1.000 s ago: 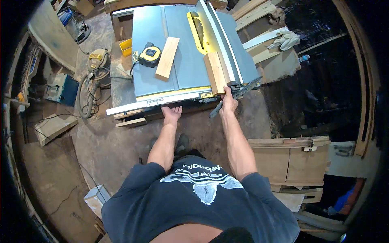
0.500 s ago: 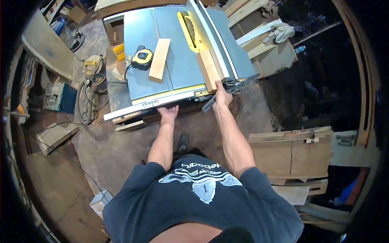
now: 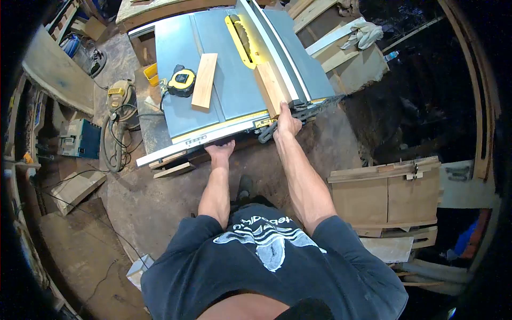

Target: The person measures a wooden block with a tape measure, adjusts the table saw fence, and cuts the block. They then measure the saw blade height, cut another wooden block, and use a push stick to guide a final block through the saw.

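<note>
A block of wood (image 3: 270, 88) lies on the table saw (image 3: 176, 42), its long side along the fence (image 3: 274, 50) and its far end close to the yellow throat plate (image 3: 241, 50) around the saw blade (image 3: 241, 33). My right hand (image 3: 287, 122) grips the near end of this block, thumb on top, at the table's front edge. Below the front rail (image 3: 197, 140), my left hand (image 3: 220, 152) reaches under the saw, its fingers partly hidden there. A second wood piece (image 3: 205, 81) and a yellow-black tape measure (image 3: 182, 80) lie left of the blade.
Left of the saw stand a yellow shop vacuum (image 3: 120, 98) with hose and cords, and a teal toolbox (image 3: 80, 138). Boards and a light cloth (image 3: 364, 35) lie at the back right. Wooden panels (image 3: 384, 200) stand at the right.
The view has shifted slightly, so the saw appears a little further left. Both hands keep their places: right on the block, left under the rail.
</note>
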